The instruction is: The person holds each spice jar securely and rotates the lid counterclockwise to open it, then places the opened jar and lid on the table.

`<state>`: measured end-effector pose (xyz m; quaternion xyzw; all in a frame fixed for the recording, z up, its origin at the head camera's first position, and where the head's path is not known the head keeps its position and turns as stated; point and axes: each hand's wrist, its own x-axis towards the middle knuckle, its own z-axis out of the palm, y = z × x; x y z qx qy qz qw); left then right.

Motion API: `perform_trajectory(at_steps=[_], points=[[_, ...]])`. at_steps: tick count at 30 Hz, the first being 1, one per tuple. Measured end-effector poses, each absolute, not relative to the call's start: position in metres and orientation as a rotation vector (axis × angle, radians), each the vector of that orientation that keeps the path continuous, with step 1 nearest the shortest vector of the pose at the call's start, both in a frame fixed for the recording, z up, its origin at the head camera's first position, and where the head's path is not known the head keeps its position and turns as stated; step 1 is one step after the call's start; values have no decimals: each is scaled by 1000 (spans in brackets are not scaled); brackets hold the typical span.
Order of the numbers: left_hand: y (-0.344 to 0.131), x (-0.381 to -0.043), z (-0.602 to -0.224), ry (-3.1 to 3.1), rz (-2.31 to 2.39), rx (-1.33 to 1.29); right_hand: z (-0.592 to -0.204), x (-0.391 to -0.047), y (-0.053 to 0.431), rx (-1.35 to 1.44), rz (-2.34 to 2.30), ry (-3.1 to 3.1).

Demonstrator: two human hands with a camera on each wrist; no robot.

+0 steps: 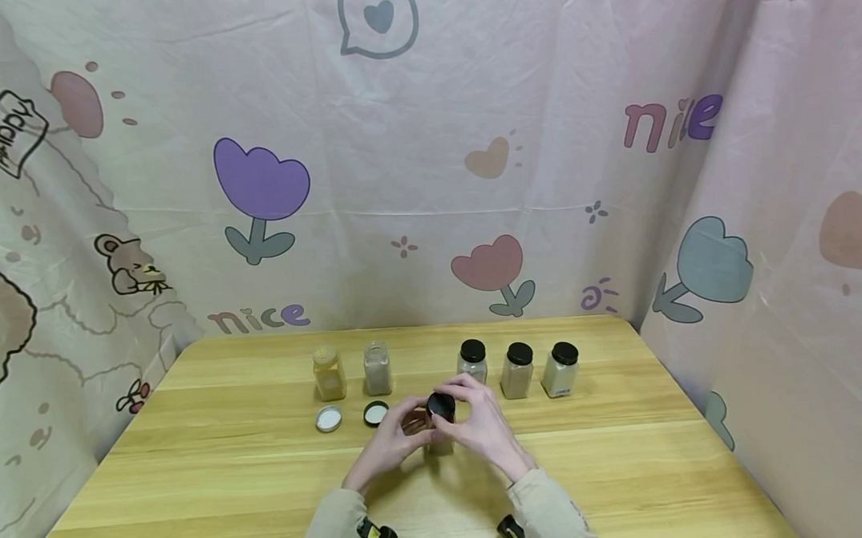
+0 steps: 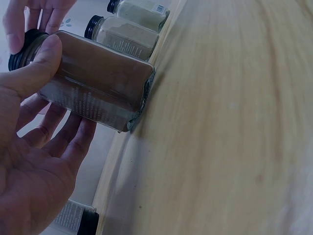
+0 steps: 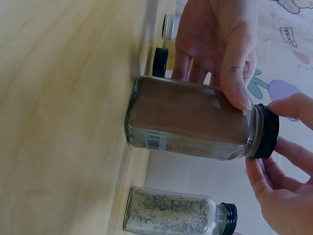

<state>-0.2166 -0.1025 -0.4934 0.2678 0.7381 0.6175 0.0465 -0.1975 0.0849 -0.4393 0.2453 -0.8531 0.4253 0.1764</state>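
Note:
A square glass jar of brown powder (image 3: 188, 115) with a black screw lid (image 3: 268, 132) stands on the wooden table in front of me. My left hand (image 1: 394, 443) grips the jar near its neck, thumb on the near side and fingers behind, as the left wrist view shows. Fingers and thumb of my right hand (image 1: 487, 424) pinch the rim of the black lid from above. The lid sits on the jar's neck. Most of the jar is hidden by the hands in the head view.
Behind on the left stand a lidless yellow jar (image 1: 330, 379) and a lidless clear jar (image 1: 378, 374). Before them lie a white-faced lid (image 1: 328, 419) and a black-rimmed lid (image 1: 375, 413). Three black-capped jars stand back right, one with speckled contents (image 3: 168, 210). A curtain hangs behind the table (image 1: 627, 469).

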Motion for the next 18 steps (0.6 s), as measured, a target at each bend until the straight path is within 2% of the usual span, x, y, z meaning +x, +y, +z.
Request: perform_trajectory(at_steps=[12, 18], points=[[-104, -215, -493, 2281, 1861, 786, -441, -195, 81, 529, 1202, -2456], [-104, -215, -493, 2270, 1873, 815, -442, -196, 80, 558, 1193, -2409]])
